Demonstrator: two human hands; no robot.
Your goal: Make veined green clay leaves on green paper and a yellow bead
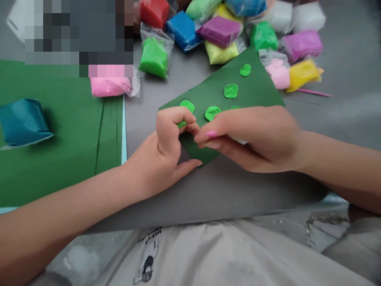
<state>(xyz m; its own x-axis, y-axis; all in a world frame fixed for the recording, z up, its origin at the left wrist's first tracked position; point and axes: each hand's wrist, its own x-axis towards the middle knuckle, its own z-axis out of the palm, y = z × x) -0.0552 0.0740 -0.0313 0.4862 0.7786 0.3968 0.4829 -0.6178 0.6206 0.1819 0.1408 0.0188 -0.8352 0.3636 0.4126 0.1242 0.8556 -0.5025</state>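
Note:
A dark green card (pixel 205 85) lies on the table at an angle, with several flat, bright green clay discs (pixel 230 91) on it. My left hand (pixel 169 139) is over the card's near left corner, fingers curled around a small bit of green clay (pixel 181 124); its thumb is stretched along the card's near edge. Thumb and fingers of my right hand (pixel 253 137) are pinched together, touching the left fingertips. A small pink spot shows at the right fingers; whether it belongs to a tool is unclear. The right hand partly covers the discs behind it.
Bagged clay in many colours stands at the back, including a green pack (pixel 154 57), a purple pack (pixel 220 31) and a yellow pack (pixel 304 74). A thin pink stick (pixel 314 92) lies at right. On the left, a large green sheet (pixel 65 159) bears a teal pack (pixel 25 122).

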